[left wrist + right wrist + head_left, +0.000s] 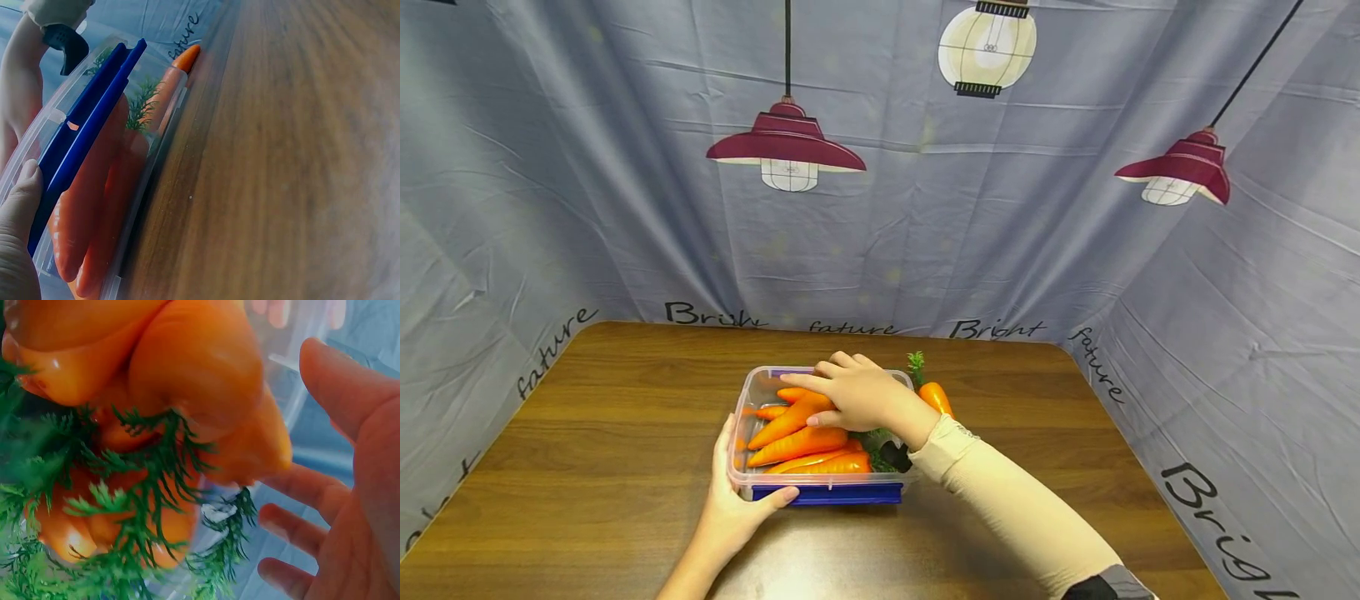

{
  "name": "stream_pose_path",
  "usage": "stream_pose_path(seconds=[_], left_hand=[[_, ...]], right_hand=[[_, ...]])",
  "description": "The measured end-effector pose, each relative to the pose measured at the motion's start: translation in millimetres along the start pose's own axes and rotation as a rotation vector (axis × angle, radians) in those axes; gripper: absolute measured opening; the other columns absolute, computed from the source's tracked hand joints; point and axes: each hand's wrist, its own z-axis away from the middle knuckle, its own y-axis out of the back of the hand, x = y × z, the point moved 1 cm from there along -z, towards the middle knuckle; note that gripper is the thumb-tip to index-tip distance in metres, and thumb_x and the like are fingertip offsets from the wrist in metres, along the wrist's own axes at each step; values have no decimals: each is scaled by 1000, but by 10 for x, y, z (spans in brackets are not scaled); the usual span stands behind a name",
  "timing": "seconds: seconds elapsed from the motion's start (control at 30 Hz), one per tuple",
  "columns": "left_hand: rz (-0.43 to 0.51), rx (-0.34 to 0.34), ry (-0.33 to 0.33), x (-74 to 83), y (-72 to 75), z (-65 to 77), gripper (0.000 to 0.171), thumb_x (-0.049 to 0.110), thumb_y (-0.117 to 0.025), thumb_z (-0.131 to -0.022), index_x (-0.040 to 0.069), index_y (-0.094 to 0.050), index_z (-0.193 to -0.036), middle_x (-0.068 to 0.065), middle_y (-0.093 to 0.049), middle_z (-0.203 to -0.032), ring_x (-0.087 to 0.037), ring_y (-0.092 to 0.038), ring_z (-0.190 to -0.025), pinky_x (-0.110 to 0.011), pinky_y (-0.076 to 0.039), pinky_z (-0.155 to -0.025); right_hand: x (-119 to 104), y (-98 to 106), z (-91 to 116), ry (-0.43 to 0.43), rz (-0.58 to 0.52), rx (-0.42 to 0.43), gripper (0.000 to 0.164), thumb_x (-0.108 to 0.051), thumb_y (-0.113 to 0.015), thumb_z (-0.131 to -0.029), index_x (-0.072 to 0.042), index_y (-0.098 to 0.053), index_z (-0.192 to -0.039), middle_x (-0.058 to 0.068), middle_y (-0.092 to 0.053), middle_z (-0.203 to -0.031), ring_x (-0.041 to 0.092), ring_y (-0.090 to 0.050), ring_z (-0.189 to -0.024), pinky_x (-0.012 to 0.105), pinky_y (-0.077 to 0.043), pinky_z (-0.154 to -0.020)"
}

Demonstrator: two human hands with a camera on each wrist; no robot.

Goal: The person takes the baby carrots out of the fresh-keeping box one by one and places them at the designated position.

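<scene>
A clear plastic box [820, 481] with blue latches [827, 495] stands on the table, filled with several orange carrots [801, 447] whose tips lie toward the left. My left hand [728, 504] grips its front left corner, thumb [28, 187] against the front latch in the left wrist view and fingers along the left wall. Over the far part of the box reaches my right hand [865, 396], its fingers spread and overlapping the carrots in the head view. In the right wrist view, thumb and fingers stand apart beside the carrots' green tops [150, 487], with nothing held between them.
Beyond the box's back right corner, another carrot [936, 398] with a leafy green top [916, 365] lies on the wooden table [625, 433]. A grey-blue cloth [880, 250] with printed lamps and lettering hangs around the table's back and sides.
</scene>
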Motion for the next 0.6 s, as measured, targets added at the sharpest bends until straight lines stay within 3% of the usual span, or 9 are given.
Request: stream_pose_path(seconds=[0.3, 0.6], left_hand=[[14, -4, -9, 4, -5, 4, 126, -10, -81, -73, 36, 0, -158, -10, -7, -167, -36, -22, -147, -8, -32, -111], [4, -11, -27, 25, -1, 0, 125, -10, -81, -74, 32, 0, -159, -12, -9, -166, -36, -23, -147, -8, -33, -110]], right_hand=[[-83, -81, -153, 45, 15, -83, 67, -56, -53, -97, -44, -23, -156, -5, -51, -147, 24, -49, -129, 43, -42, -111], [-121, -109, -224, -2, -11, -160, 62, -60, -53, -95, -44, -35, -152, 0, -51, -145, 28, -48, -126, 42, -45, -107]])
